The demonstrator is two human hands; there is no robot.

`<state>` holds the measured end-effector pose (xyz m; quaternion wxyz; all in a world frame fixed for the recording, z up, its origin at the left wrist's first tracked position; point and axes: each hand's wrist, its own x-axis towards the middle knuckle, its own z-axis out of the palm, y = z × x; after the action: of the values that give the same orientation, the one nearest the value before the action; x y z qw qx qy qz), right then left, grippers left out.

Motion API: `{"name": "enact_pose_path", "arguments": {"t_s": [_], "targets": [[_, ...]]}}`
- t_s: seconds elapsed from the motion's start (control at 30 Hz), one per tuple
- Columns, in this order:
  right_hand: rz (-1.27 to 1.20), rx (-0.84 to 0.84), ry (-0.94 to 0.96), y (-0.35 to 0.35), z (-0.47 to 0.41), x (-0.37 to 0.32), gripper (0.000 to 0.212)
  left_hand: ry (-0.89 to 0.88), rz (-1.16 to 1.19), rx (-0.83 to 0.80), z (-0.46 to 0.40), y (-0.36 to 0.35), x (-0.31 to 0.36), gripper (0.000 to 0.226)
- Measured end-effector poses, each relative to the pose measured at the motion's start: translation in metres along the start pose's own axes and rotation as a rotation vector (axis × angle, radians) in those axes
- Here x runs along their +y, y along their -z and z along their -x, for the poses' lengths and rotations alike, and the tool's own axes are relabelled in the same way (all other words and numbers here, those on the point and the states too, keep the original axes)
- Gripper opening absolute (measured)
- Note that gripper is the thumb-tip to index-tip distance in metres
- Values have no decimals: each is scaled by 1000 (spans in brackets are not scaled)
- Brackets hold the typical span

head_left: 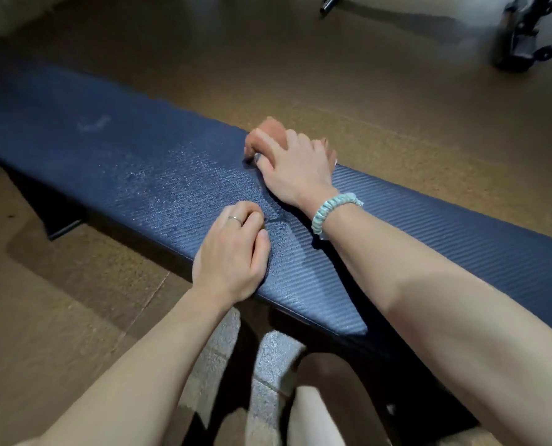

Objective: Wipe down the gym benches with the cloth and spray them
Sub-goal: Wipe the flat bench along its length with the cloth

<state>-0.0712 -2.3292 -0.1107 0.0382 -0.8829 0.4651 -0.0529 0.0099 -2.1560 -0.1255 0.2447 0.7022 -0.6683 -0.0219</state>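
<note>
Wiping at the far edge of the one bench (461, 214), the right hand (295, 167) has its grip wrapped over the single pinkish cloth (269, 128), pressing it flat. The left hand (232, 252), loosely curled and holding nothing, rests on the near edge, seemingly as a brace. No spray bottle shows.

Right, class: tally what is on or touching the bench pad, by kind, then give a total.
hands: 2 (left, right)
cloth: 1, pinkish, under the right hand
ring: 1
wrist scrunchie: 1
Total: 5
</note>
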Motion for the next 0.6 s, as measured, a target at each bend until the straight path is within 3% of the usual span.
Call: {"name": "enact_pose_path", "arguments": {"t_s": [0.1,0.17,0.3,0.43,0.6], "targets": [[-37,60,0,2,58,27,49,-51,70,-26,3,13,-5,29],[-46,41,-60,7,100,46,56,-70,-16,-12,-3,34,-25,26],[-24,52,-238,12,96,70,59,85,-234,61,-37,77,-96,25],[-8,37,-327,9,45,40,56,56,-245,-18,-56,67,-139,31],[64,6,-175,-8,64,-43,60,32,-61,17,-58,52,-150,29]]}}
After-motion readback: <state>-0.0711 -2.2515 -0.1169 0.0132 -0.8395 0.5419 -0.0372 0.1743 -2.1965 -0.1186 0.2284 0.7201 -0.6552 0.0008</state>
